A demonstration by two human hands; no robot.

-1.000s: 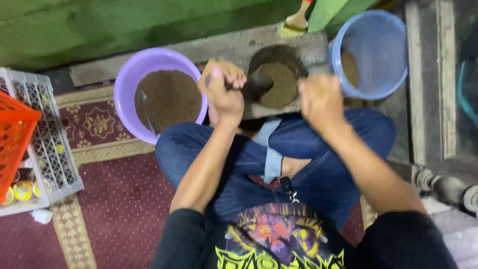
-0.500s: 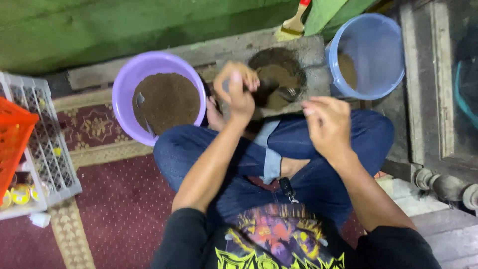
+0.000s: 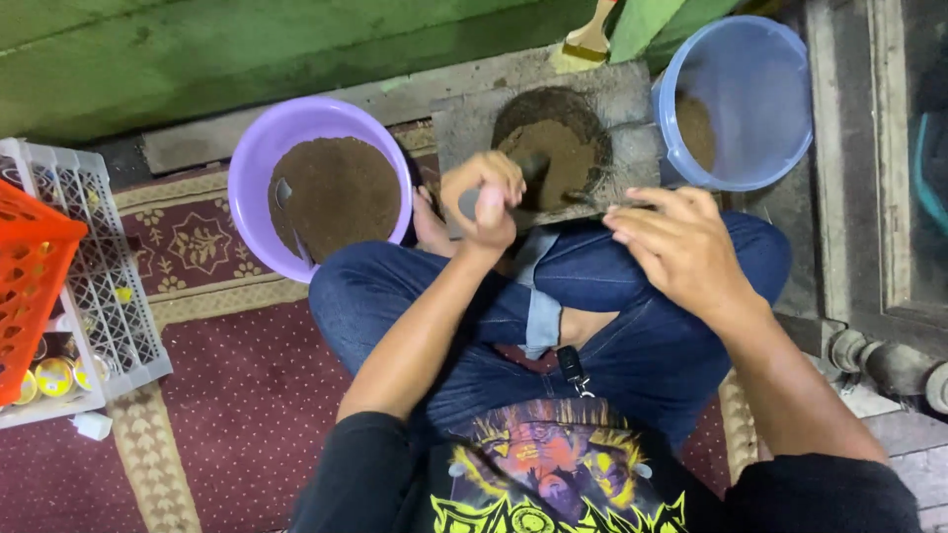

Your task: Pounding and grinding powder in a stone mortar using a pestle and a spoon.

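I sit cross-legged in blue jeans on a patterned carpet. My left hand [image 3: 484,195] is shut around a dark pestle-like handle [image 3: 528,168] that reaches into the brown powder in a round hollow of a grey stone slab [image 3: 632,109]. My right hand [image 3: 676,247] hovers over my right knee at the slab's near edge, fingers loosely spread, holding nothing I can see. A purple basin [image 3: 259,148] of brown powder with a spoon stuck in it stands left of the slab.
A blue bucket [image 3: 760,109] with some brown powder stands right of the slab. A brush [image 3: 591,35] lies behind it, against a green wall. At far left sit a white crate [image 3: 109,286] and an orange crate [image 3: 30,276] with small tins.
My left hand has stayed on the handle and shifted slightly toward me. My right hand has drawn back from the slab's far side to my right knee.
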